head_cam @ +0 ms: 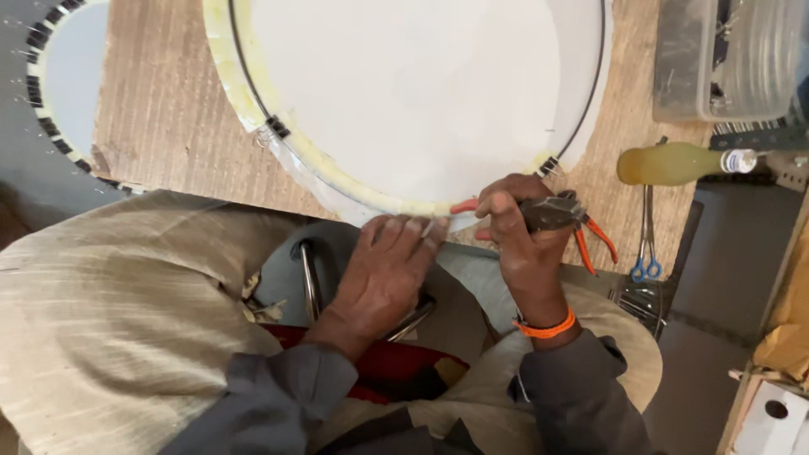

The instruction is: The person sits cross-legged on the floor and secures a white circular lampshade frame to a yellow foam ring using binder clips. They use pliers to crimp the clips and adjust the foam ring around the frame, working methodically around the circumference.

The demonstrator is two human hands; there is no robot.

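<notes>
A large round white disc [421,93] lies on a wooden board [168,118], its rim yellowish with a thin black ring and small black tiles. My left hand [383,270] rests palm down at the disc's near edge, fingertips pressing a small pale piece against the rim. My right hand [522,232] grips a pair of pliers with orange handles [560,215] beside the rim, jaws pointing toward the left fingers. An orange band circles my right wrist.
A yellowish glue bottle [674,163] lies at the board's right edge. Blue-handled scissors [647,244] hang below it. A clear plastic box [725,59] stands at top right. Another round piece with black and white tiles [59,76] lies at top left. My knees, in beige cloth, frame a metal stool.
</notes>
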